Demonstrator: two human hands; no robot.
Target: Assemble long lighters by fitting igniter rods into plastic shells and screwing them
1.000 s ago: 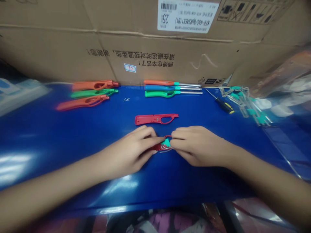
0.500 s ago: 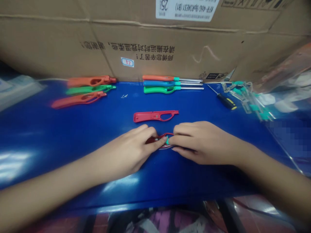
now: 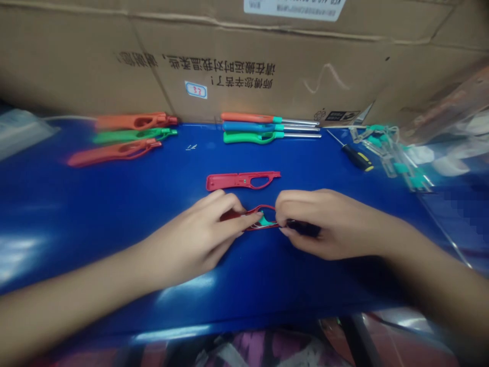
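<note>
Surface: the blue table [image 3: 267, 285] is glossy, with white glare at the left and along the near edge. A cardboard box [image 3: 95, 66] stands across the far side, its printing upside down, bearing a small numbered sticker [image 3: 196, 89] and, cut off at the top, a white label [image 3: 294, 7].

Grip: the left hand [image 3: 216, 224] pinches the red shell [image 3: 251, 210] at its left end, thumb by the teal trigger [image 3: 265, 220]. The right hand [image 3: 324, 221] grasps the shell's right end; its fingers hide the exact contact. The shell is at the near centre, between the hands.

Just beyond lies the red half [image 3: 229, 181], inner side up. At the far left, three handles [image 3: 118, 135] lie side by side near a blurred plastic bag [image 3: 23, 135]. At the far centre, three lighters [image 3: 244, 137], orange, blue and green, lie with metal tubes pointing right; white slivers [image 3: 191, 147] lie left of them. To the right are a screwdriver [image 3: 357, 157] and a heap of clear and teal parts [image 3: 382, 148].

Room: below the near edge show a reddish floor [image 3: 378, 341] and patterned cloth [image 3: 260, 351].
</note>
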